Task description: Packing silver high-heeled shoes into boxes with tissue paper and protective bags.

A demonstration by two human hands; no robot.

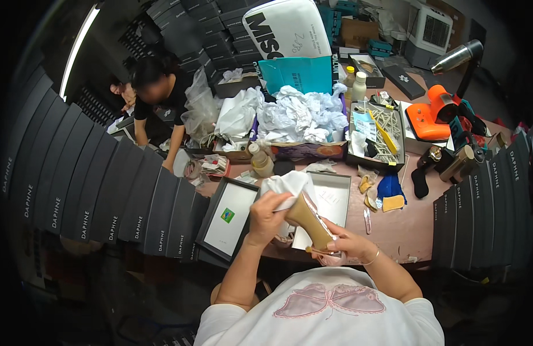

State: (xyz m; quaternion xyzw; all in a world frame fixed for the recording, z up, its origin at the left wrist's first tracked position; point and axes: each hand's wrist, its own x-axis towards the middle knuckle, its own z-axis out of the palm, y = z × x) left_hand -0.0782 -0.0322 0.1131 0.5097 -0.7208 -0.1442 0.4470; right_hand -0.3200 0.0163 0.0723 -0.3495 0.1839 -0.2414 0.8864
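Two hands meet at lower centre of frame: right hand (348,241) fingers clamped on the lower end of a tan shoe (308,220), long axis running up-left to down-right. Left hand (268,214) fingers pinch white tissue paper (286,185) against its upper end, probably stuffing it. Behind, open shoebox (330,202) on table (393,228); crumpled paper pile (295,112) upper centre.
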